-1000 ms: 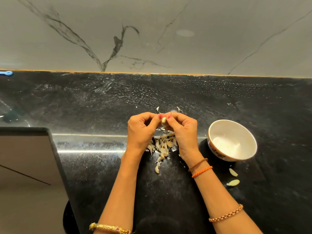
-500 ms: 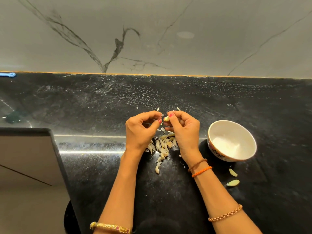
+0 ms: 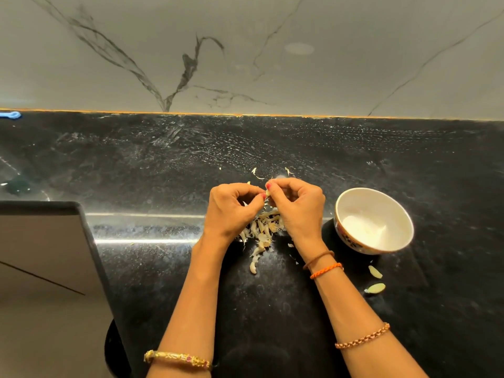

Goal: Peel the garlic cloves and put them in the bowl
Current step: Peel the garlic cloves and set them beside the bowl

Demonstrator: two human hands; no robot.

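Note:
Both hands meet above the black counter. My right hand [image 3: 297, 205] pinches a small pale garlic clove [image 3: 268, 192] between thumb and forefinger. My left hand [image 3: 231, 208] has its fingers curled and its thumb and fingertip press against the same clove. Under the hands lies a pile of garlic cloves and papery skins [image 3: 261, 230]. A white bowl [image 3: 351, 203] with a patterned outside stands to the right of my right hand; what lies inside it is washed out by glare.
Two pale cloves [image 3: 375, 272] [image 3: 376, 288] lie on the counter in front of the bowl. Bits of skin [image 3: 256, 173] are scattered behind the hands. The counter's edge and a drop to the floor [image 3: 41, 268] are at the left. A marble wall backs the counter.
The hands have closed together again on the clove after parting slightly half a second ago. The bowl and pile have not moved.

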